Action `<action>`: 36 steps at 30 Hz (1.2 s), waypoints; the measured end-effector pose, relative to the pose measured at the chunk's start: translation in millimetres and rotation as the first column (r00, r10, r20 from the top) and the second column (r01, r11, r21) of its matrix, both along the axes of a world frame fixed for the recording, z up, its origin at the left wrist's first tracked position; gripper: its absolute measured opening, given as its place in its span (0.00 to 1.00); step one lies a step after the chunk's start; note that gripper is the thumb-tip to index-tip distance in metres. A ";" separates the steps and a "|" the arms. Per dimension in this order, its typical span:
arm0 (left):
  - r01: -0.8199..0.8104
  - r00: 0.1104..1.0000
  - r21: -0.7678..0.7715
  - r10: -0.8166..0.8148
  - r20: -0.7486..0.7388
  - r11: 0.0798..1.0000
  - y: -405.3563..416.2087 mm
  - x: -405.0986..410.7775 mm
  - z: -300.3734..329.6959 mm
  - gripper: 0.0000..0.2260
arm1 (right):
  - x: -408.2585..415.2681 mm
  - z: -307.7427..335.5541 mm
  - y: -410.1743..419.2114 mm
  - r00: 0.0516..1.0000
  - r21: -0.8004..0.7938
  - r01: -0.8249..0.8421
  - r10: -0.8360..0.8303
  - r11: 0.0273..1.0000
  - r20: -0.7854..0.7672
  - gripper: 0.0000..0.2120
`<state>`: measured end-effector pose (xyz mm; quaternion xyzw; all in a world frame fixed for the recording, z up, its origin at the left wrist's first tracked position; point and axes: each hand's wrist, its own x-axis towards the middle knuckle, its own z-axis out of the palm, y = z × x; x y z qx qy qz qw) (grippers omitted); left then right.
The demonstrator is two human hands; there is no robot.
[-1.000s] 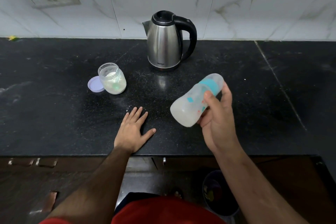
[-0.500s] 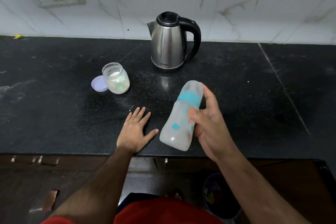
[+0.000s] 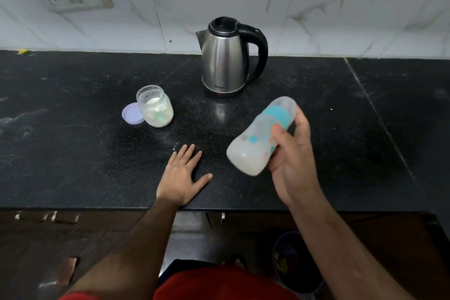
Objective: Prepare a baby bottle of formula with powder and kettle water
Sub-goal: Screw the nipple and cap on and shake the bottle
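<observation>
While the left hand (image 3: pixel 183 176) lies flat on the black granite counter (image 3: pixel 73 153) near its front edge, fingers spread and palm down, holding nothing, the right hand (image 3: pixel 291 153) to its right is lifted clear of the stone and wrapped around a capped baby bottle (image 3: pixel 253 146). That bottle is tipped well over, its round base toward the person and its teal collar and clear cap pointing away and to the right; it looks cloudy white inside and its outline is blurred, which fits a shake. Mixing therefore seems to be the step in hand, with powder and water apparently already in and the cap on. A little white powder is scattered on the counter just beyond the left fingertips. Farther out, ahead and to the left of the left hand, stands the open powder jar (image 3: pixel 155 107), partly filled, with what may be a green scoop inside, and its lilac lid (image 3: pixel 132 114) lies touching the jar on the far-left side. Beyond both hands, roughly between them, the steel electric kettle (image 3: pixel 225 56) stands upright against the tiled wall, lid down, handle to the right. Next, I judge, the bottle should be brought upright, checked for lumps and set down, and the jar closed with its lid; a firm wrap around the slick plastic matters meanwhile.
</observation>
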<state>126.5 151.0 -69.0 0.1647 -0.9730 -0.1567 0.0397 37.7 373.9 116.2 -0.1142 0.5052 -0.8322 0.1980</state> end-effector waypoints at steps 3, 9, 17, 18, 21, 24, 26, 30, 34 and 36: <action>0.005 1.000 -0.002 -0.005 0.009 1.000 -0.1 0.6 0.9 0.38 | 2.7 -3.2 -0.7 0.999 0.024 -0.035 0.035 0.999 -0.006 0.32; 0.007 1.000 -0.006 -0.007 0.009 1.000 -0.9 -0.1 0.8 0.39 | 6.5 -3.8 2.0 0.994 0.075 -0.103 0.106 0.992 -0.027 0.35; 0.009 1.000 -0.008 -0.009 0.027 1.000 -0.9 -0.3 0.1 0.39 | 9.0 -5.7 1.7 0.985 0.117 -0.165 0.171 0.979 -0.038 0.36; 0.010 1.000 -0.006 -0.009 0.024 1.000 -1.0 -0.3 0.4 0.39 | 9.0 -4.6 1.5 0.983 0.115 -0.171 0.178 0.978 -0.047 0.36; 0.002 1.000 -0.010 -0.002 0.008 1.000 -0.9 0.0 0.3 0.38 | -0.7 1.1 0.7 0.998 0.016 -0.056 0.056 0.998 -0.016 0.32; 0.001 1.000 -0.019 0.000 0.012 1.000 -0.4 0.1 0.1 0.37 | -5.8 2.8 0.3 1.000 -0.010 0.011 -0.011 1.000 0.025 0.30; 0.005 1.000 -0.016 -0.005 0.016 1.000 -0.8 -0.2 0.1 0.38 | -1.1 -0.5 1.3 0.997 0.033 -0.080 0.080 0.996 -0.004 0.31; 0.008 1.000 -0.014 -0.007 0.011 1.000 -1.5 -0.5 -0.8 0.39 | 1.7 1.0 2.7 0.985 0.077 -0.166 0.169 0.983 -0.029 0.34; -0.002 1.000 -0.019 0.002 0.002 1.000 -0.6 -0.6 -2.0 0.38 | -11.0 5.7 3.1 0.998 -0.019 0.041 -0.040 0.999 0.048 0.29; -0.001 1.000 -0.018 0.001 0.003 1.000 -1.0 -0.5 -2.4 0.38 | -7.4 2.0 3.4 0.999 0.005 0.021 -0.021 1.000 0.043 0.30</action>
